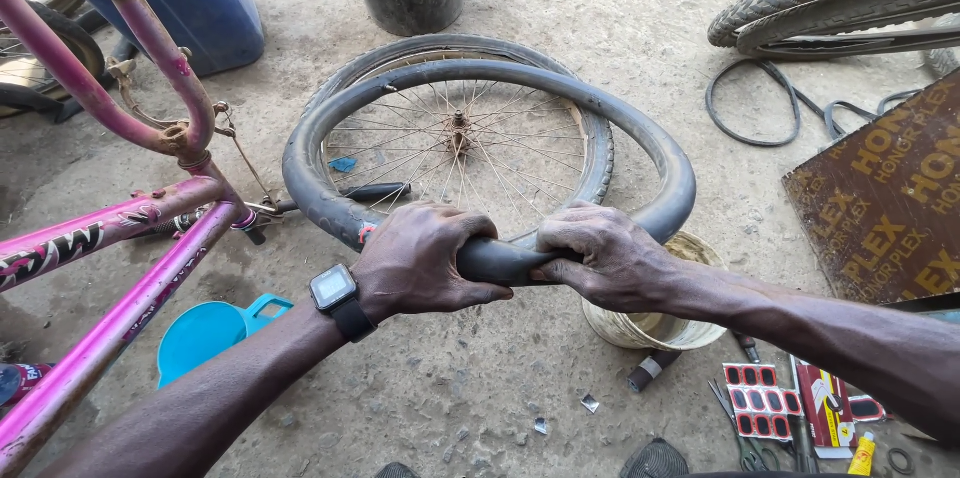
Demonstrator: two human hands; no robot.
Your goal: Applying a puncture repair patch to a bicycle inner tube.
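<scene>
**Inner Tube Held Over Wheel: Hand and Part Positions**

Where the two hands meet at the centre of the frame, both are closed around the same stretch of the black inner tube. The left hand, with a dark watch at the wrist, wraps fully over the tube; its grip is tight, fingers curled under. The right hand clamps the tube just beside it, also fully closed, so the short section between them looks pinched flat, probably to press or test the rubber.

The rest of the tube loops away toward the upper middle of the frame, above a spoked wheel that lies flat on the concrete floor with its tyre still on.

A pale bucket stands directly below the right hand, close enough for dipping. At lower right lie patch sheets, scissors and a small yellow tube, within easy reach. A pink bicycle frame fills the left side, and a blue scoop rests beneath it.
</scene>
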